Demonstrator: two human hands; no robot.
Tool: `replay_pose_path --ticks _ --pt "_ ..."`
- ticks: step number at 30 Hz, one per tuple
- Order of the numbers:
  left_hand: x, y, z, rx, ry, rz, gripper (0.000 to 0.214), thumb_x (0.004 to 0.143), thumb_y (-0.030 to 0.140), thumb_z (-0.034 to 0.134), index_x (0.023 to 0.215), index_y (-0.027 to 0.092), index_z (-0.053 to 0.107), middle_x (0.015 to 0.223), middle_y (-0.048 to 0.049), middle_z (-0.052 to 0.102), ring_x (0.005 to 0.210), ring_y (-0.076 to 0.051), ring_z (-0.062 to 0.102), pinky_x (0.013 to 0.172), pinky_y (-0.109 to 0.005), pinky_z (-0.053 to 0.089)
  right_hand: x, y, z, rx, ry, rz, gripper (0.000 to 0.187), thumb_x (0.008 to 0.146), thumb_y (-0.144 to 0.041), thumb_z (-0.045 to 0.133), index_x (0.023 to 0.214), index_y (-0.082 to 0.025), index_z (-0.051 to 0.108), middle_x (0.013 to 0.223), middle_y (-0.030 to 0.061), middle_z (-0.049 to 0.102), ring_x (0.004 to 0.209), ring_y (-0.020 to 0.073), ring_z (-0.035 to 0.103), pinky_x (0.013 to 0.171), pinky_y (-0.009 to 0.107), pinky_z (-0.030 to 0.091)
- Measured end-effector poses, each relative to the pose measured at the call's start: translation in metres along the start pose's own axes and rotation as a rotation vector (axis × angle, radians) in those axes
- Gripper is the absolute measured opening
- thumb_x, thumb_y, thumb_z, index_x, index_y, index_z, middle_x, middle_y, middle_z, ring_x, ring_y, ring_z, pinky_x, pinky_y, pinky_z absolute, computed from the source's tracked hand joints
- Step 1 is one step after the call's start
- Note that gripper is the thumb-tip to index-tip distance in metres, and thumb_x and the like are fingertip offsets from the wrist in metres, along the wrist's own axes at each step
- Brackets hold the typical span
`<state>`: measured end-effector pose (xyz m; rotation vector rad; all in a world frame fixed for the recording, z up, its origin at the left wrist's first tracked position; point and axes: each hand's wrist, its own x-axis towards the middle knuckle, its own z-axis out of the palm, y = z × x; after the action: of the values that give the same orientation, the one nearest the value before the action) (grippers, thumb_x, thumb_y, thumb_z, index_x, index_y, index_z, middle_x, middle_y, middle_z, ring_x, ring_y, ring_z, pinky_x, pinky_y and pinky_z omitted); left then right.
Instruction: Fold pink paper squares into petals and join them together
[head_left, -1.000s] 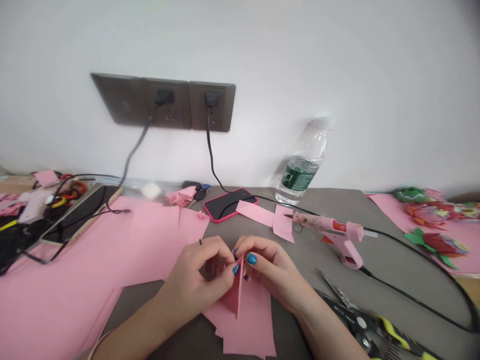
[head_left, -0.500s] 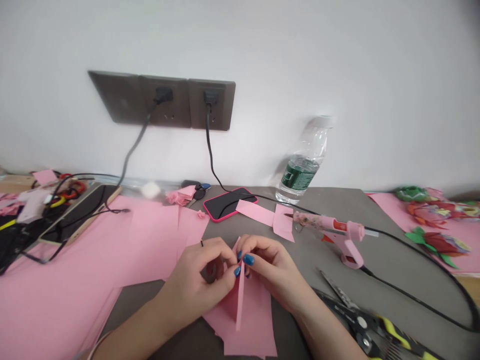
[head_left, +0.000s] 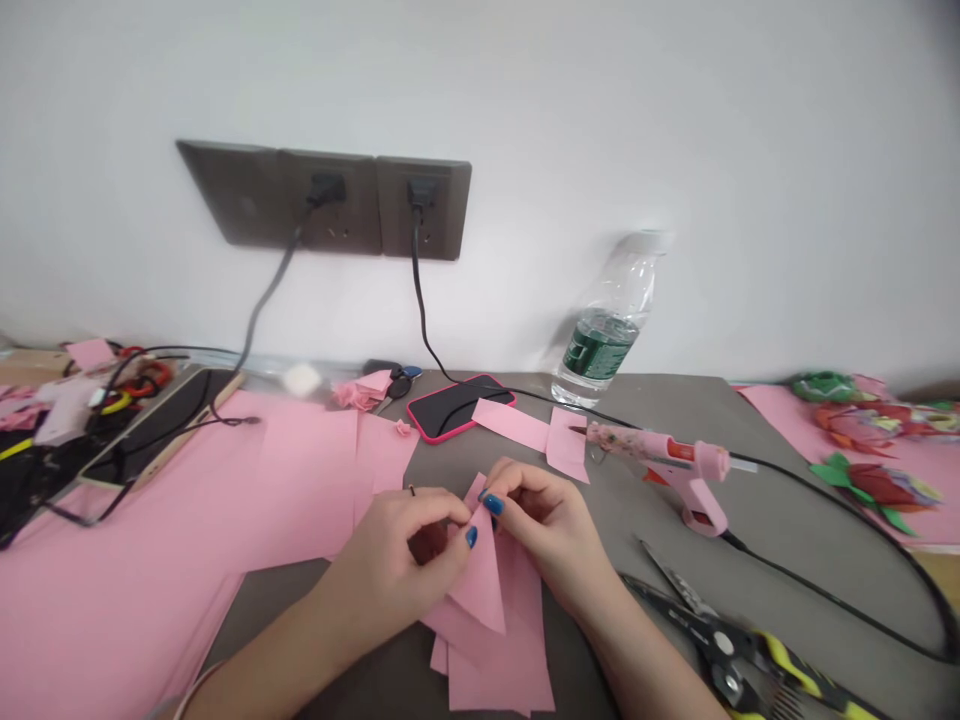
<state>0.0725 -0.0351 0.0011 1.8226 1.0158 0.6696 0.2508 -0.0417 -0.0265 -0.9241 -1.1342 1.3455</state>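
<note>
The single view looks forward and down from the person's head, across the matte grey flat tabletop (head_left: 802, 530) towards twelve o'clock, facing the plain white upright wall (head_left: 570, 100) beyond it. It sits close above the bare, blue-nailed left hand (head_left: 409, 550) at seven o'clock and the matching right hand (head_left: 551, 530) at five.

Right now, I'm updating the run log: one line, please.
left hand: pinches paper; right hand: pinches same paper; glue gun: untouched

No words can be read; the label (head_left: 598, 346) on the bottle (head_left: 630, 285) bears white print, too blurred; pale marks on the pliers (head_left: 709, 632) are too small.
</note>
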Motion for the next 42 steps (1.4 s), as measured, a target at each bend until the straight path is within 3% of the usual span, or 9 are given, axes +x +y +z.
replay_pose_path --ticks 5,10,14,19,27,36,42 --pt "-0.0008 -0.0009 -0.0003 -0.015 -0.006 -0.035 0.021 0.088 0.020 0.049 0.076 0.016 0.066 0.059 0.0034 0.046 0.055 -0.011 0.040 0.050 -0.022 0.030 -0.0003 0.0035 -0.0027 0.000 0.005 0.059 0.025 0.084 -0.042 0.074 0.076 -0.019 0.070 0.071 0.0013 0.061 0.058 0.0124 0.051 0.056 0.025 0.043" --pt "-0.0012 -0.0018 -0.0007 -0.038 0.005 -0.046 0.024 0.090 0.021 0.048 0.077 0.016 0.067 0.059 0.0031 0.045 0.056 -0.011 0.038 0.050 -0.021 0.030 -0.0015 0.0070 -0.0040 0.009 0.018 0.039 0.040 0.090 -0.054 0.062 0.078 -0.017 0.070 0.069 0.0033 0.061 0.060 0.0148 0.053 0.057 0.028 0.044" --pt "-0.0013 -0.0016 -0.0009 -0.019 0.005 -0.028 0.025 0.090 0.021 0.048 0.074 0.015 0.066 0.057 0.0039 0.038 0.055 -0.011 0.033 0.049 -0.022 0.027 -0.0019 0.0036 -0.0020 -0.028 0.005 0.054 0.027 0.085 -0.044 0.072 0.078 -0.019 0.067 0.071 0.0013 0.060 0.060 0.0135 0.051 0.056 0.026 0.043" --pt "-0.0004 -0.0004 -0.0010 -0.023 -0.020 -0.021 0.026 0.090 0.021 0.046 0.069 0.016 0.059 0.058 0.0041 0.034 0.056 -0.011 0.031 0.049 -0.023 0.024 -0.0023 0.0011 -0.0002 -0.041 -0.005 0.052 0.025 0.084 -0.040 0.074 0.074 -0.019 0.064 0.069 -0.0001 0.057 0.060 0.0127 0.047 0.055 0.025 0.039" --pt "-0.0009 -0.0013 0.0013 0.065 -0.065 0.013 0.032 0.090 0.018 0.046 0.061 0.020 0.033 0.060 0.0056 0.022 0.054 -0.010 0.024 0.051 -0.025 0.021 -0.0024 0.0021 0.0007 -0.081 0.019 0.006 0.033 0.084 -0.044 0.073 0.068 -0.019 0.057 0.066 -0.0018 0.051 0.060 0.0132 0.043 0.056 0.025 0.035" --pt "-0.0012 -0.0035 -0.0002 -0.070 -0.071 -0.062 0.036 0.097 0.029 0.043 0.064 0.020 0.033 0.061 0.0056 0.025 0.057 -0.011 0.024 0.050 -0.027 0.017 -0.0034 -0.0015 0.0037 -0.069 -0.056 0.068 0.033 0.085 -0.045 0.072 0.071 -0.019 0.057 0.071 -0.0001 0.053 0.065 0.0146 0.046 0.059 0.026 0.037" --pt "-0.0001 -0.0060 -0.0040 -0.115 -0.140 -0.091 0.042 0.098 0.030 0.043 0.063 0.021 0.022 0.061 0.0062 0.019 0.055 -0.011 0.021 0.050 -0.028 0.016 -0.0025 0.0041 0.0000 -0.001 0.038 0.025 0.033 0.087 -0.040 0.072 0.069 -0.020 0.052 0.071 -0.0021 0.048 0.062 0.0125 0.040 0.056 0.025 0.032"
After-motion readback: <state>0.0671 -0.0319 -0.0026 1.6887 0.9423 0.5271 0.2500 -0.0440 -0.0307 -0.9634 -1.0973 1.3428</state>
